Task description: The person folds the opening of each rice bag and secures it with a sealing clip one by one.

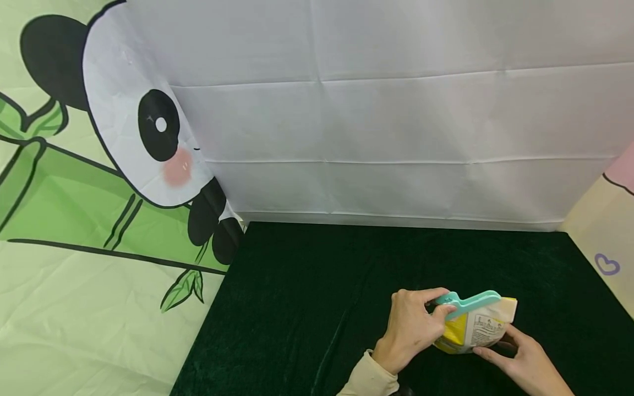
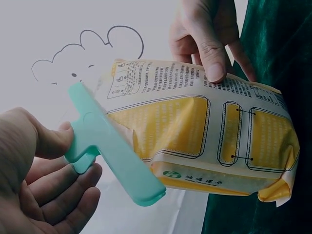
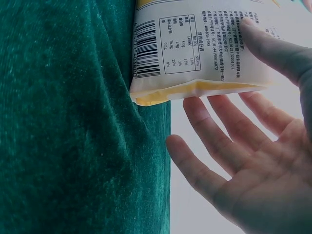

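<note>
A yellow and white food bag (image 1: 482, 330) with printed labels stands slightly tilted on the dark green cloth. Across its top edge lies a teal bag clip (image 2: 117, 146). The left hand (image 1: 413, 324) pinches the clip's short handle between thumb and fingers. From the other side, the right hand (image 1: 525, 357) holds the lower part of the bag, its thumb (image 3: 280, 51) on the printed face and other fingers at the underside. A barcode and a nutrition table show on the bag in the right wrist view. The bag's contents are hidden.
A dark green velvet cloth (image 1: 297, 308) covers the table. Behind it hangs a white curtain (image 1: 396, 121). Fabric with a panda print (image 1: 114, 110) is at the left, and a cream panel with a purple heart (image 1: 607, 264) is at the right.
</note>
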Demonstrator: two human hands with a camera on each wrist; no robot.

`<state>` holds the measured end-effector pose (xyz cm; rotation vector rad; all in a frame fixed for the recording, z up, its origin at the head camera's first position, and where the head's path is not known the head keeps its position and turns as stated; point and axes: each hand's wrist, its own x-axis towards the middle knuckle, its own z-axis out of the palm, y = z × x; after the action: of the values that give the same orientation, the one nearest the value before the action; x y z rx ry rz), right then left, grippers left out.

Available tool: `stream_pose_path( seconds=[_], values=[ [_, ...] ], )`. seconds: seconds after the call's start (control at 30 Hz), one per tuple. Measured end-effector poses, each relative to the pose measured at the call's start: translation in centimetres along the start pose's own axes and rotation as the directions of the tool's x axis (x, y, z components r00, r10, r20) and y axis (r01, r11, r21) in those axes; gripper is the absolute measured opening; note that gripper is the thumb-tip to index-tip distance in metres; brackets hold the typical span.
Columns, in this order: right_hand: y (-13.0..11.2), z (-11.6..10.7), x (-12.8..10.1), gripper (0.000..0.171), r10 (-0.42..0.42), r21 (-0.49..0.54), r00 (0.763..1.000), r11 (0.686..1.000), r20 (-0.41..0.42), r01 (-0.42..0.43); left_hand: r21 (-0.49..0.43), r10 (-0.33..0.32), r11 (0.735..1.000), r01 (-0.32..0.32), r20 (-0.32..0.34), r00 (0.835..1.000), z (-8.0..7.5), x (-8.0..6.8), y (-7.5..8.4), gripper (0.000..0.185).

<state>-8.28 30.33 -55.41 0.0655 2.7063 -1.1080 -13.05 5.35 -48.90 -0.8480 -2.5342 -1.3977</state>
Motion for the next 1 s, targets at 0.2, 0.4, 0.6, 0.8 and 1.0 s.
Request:
stream_pose_path(
  seconds=[0.2,0.4,0.6,0.8,1.0],
  values=[
    [0.0,0.1,0.0,0.072,-0.001,-0.003,1.000,1.000,0.002,0.001,-0.029,-0.016,0.999,0.016,0.021,1.000,-0.2,0.0,-0.2,0.024],
    [0.0,0.3,-0.2,0.070,-0.032,-0.001,0.999,0.999,-0.027,0.032,-0.027,0.005,1.000,-0.004,0.031,1.000,-0.4,-0.1,-0.5,0.025],
    [0.1,0.3,-0.2,0.069,-0.050,0.008,0.998,0.999,-0.038,0.051,-0.018,-0.010,1.000,0.010,0.051,0.999,-0.5,-0.2,-0.7,0.029],
    [0.2,0.4,-0.2,0.072,-0.037,0.000,0.999,0.999,-0.035,0.037,-0.026,-0.064,0.997,0.067,0.097,0.993,-0.5,-0.3,-1.1,0.039],
    [0.4,0.4,-0.2,0.072,-0.035,-0.004,0.999,0.999,-0.041,0.035,0.025,-0.122,0.992,0.120,0.139,0.983,-0.6,-0.6,-1.3,0.044]
  ],
)
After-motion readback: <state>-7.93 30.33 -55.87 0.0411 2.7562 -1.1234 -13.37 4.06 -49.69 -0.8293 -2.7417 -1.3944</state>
